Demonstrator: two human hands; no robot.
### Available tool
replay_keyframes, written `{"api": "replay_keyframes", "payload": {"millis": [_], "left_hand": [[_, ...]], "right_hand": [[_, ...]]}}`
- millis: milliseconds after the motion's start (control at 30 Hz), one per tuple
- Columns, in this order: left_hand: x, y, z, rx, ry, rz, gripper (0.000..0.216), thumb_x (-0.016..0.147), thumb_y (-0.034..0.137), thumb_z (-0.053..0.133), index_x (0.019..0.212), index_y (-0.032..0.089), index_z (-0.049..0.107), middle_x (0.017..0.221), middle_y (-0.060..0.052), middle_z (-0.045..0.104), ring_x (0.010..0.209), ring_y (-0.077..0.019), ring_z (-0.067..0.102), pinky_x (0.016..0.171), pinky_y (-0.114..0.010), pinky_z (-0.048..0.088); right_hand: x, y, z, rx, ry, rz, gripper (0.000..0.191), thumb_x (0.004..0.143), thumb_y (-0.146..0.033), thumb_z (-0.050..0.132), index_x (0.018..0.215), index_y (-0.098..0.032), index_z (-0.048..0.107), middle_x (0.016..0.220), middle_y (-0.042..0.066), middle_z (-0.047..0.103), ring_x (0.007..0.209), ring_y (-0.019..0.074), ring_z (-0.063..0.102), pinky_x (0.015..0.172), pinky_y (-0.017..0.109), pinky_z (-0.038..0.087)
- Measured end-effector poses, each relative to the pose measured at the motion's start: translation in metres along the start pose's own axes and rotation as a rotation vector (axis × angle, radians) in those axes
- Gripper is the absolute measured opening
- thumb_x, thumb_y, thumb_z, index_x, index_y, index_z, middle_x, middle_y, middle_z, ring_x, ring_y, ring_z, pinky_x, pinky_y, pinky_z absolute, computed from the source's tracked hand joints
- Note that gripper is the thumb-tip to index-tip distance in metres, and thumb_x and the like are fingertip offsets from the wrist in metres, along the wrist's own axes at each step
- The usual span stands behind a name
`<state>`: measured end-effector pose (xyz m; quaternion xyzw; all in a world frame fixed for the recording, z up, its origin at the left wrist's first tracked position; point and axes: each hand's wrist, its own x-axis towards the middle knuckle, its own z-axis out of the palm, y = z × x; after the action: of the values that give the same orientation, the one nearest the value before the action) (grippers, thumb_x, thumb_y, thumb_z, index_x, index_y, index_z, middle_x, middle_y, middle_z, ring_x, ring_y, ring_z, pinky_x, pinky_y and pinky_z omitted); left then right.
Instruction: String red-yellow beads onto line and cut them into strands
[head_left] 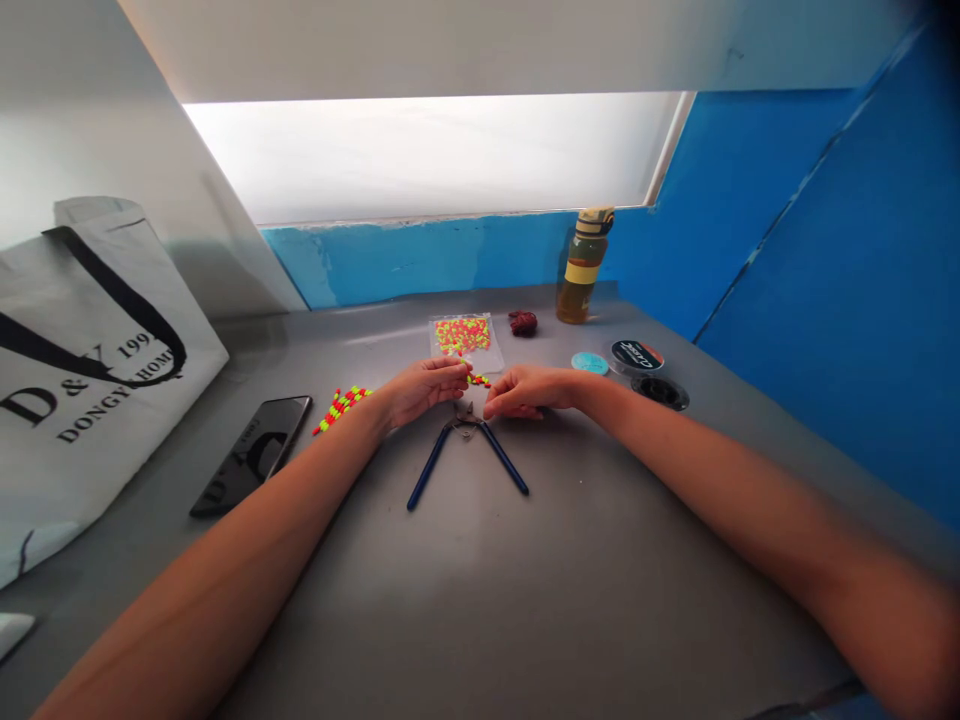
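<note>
Left hand: fingers curled closed, palm down, at the bench's center, the left hand (424, 392) pinches one end of a short strand of neon orange and yellow beads (478, 380).

Right hand: the right hand (529, 390) reaches in from 3 o'clock, its fingers drawn to a pinch at the strand's other end; whether they grip it or only touch it is too small to tell.

Strand: held in the air between both hands, just above the head of a pair of blue-handled steel pliers (466, 450), which lies with its handles spread toward the wearer.

Done: several longer strung strands of orange and yellow beads (341, 408) lie together at 9 o'clock from the hands.

Left: a heap of loose neon beads in a clear plastic bag (465, 340) sits at 12 o'clock.

Rest: a black smartphone (251, 455) and a white tote bag with black print (90, 380) lie toward 9 o'clock on the grey bench (480, 600). An amber bottle with a yellow band (583, 265), a dark red clump (523, 322), a black spool of line (637, 355), and a small teal disc (589, 363) stand toward 1 to 2 o'clock, before a blue wall (825, 250).
</note>
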<state>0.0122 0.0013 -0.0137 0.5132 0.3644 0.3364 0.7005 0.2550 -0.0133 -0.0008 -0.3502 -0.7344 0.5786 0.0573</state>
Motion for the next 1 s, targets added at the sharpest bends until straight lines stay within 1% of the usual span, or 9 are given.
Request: {"api": "replay_keyframes", "payload": {"millis": [100, 167, 367, 500, 567, 667, 767, 900, 1000], "left_hand": [[-0.0012, 0.0013, 0.0024, -0.002, 0.014, 0.002, 0.02, 0.082, 0.023, 0.077, 0.098, 0.013, 0.07, 0.094, -0.007, 0.071, 0.081, -0.0113, 0.066, 0.083, -0.025, 0.052], [-0.0014, 0.002, 0.0033, -0.002, 0.018, 0.001, 0.02, 0.082, 0.022, 0.077, 0.097, 0.012, 0.07, 0.094, -0.007, 0.071, 0.081, -0.0114, 0.066, 0.082, -0.025, 0.053], [-0.0004, 0.002, 0.0035, -0.009, 0.017, -0.004, 0.02, 0.081, 0.023, 0.079, 0.096, 0.012, 0.07, 0.091, -0.006, 0.071, 0.08, -0.011, 0.066, 0.08, -0.024, 0.053], [-0.0016, 0.0028, 0.0045, -0.015, 0.04, -0.02, 0.02, 0.081, 0.021, 0.079, 0.097, 0.012, 0.07, 0.09, -0.006, 0.071, 0.079, -0.0107, 0.066, 0.08, -0.024, 0.053], [-0.0021, 0.0029, 0.0045, -0.014, 0.043, -0.021, 0.02, 0.081, 0.021, 0.079, 0.097, 0.012, 0.071, 0.091, -0.006, 0.071, 0.08, -0.0109, 0.066, 0.081, -0.025, 0.053], [-0.0017, 0.0023, 0.0035, -0.001, 0.035, -0.015, 0.021, 0.081, 0.022, 0.078, 0.098, 0.013, 0.071, 0.093, -0.007, 0.071, 0.081, -0.0114, 0.066, 0.083, -0.026, 0.053], [-0.0006, 0.0013, 0.0019, 0.013, 0.022, -0.01, 0.022, 0.081, 0.025, 0.079, 0.097, 0.013, 0.071, 0.092, -0.006, 0.071, 0.079, -0.0108, 0.065, 0.083, -0.026, 0.052], [-0.0003, 0.0007, 0.001, 0.014, 0.015, -0.007, 0.024, 0.079, 0.027, 0.081, 0.097, 0.013, 0.072, 0.091, -0.005, 0.07, 0.079, -0.0106, 0.064, 0.082, -0.025, 0.052], [-0.0011, 0.001, 0.0022, 0.03, 0.012, 0.001, 0.026, 0.076, 0.028, 0.082, 0.095, 0.014, 0.073, 0.093, -0.005, 0.07, 0.082, -0.0112, 0.064, 0.084, -0.026, 0.051]], "right_hand": [[-0.0001, -0.0015, 0.0013, 0.017, 0.039, 0.011, 0.045, 0.088, -0.058, 0.062, 0.095, -0.015, 0.074, 0.059, -0.004, 0.048, 0.049, 0.0088, 0.04, 0.043, 0.022, 0.032], [-0.0003, -0.0029, 0.002, 0.028, 0.049, 0.016, 0.047, 0.09, -0.059, 0.059, 0.097, -0.015, 0.074, 0.06, -0.004, 0.049, 0.048, 0.0087, 0.041, 0.044, 0.022, 0.033], [-0.0009, -0.0053, 0.0038, 0.069, 0.044, 0.005, 0.036, 0.087, -0.051, 0.065, 0.092, -0.016, 0.072, 0.061, -0.004, 0.05, 0.049, 0.009, 0.043, 0.043, 0.022, 0.036], [-0.0005, -0.0046, 0.0041, 0.105, 0.07, -0.004, 0.036, 0.088, -0.052, 0.064, 0.091, -0.017, 0.067, 0.064, -0.003, 0.053, 0.05, 0.0095, 0.044, 0.044, 0.023, 0.038], [-0.001, -0.0039, 0.0035, 0.098, 0.062, -0.004, 0.036, 0.088, -0.053, 0.063, 0.085, -0.017, 0.064, 0.063, -0.003, 0.052, 0.05, 0.0095, 0.044, 0.045, 0.023, 0.038], [-0.0015, -0.0018, 0.0017, 0.063, 0.014, -0.028, 0.036, 0.085, -0.049, 0.067, 0.072, -0.018, 0.057, 0.06, -0.003, 0.05, 0.051, 0.0093, 0.043, 0.047, 0.022, 0.038], [-0.0004, 0.0013, -0.0002, 0.033, -0.011, -0.037, 0.035, 0.083, -0.046, 0.07, 0.069, -0.018, 0.054, 0.058, -0.004, 0.05, 0.051, 0.0093, 0.042, 0.047, 0.022, 0.036], [0.0016, 0.0035, -0.0003, 0.016, -0.021, -0.035, 0.034, 0.082, -0.048, 0.071, 0.072, -0.018, 0.057, 0.057, -0.004, 0.049, 0.051, 0.0094, 0.041, 0.045, 0.021, 0.034], [0.0018, 0.0023, 0.002, 0.048, 0.022, -0.036, 0.036, 0.084, -0.053, 0.069, 0.086, -0.018, 0.062, 0.057, -0.005, 0.046, 0.05, 0.0094, 0.039, 0.042, 0.021, 0.031]]}}
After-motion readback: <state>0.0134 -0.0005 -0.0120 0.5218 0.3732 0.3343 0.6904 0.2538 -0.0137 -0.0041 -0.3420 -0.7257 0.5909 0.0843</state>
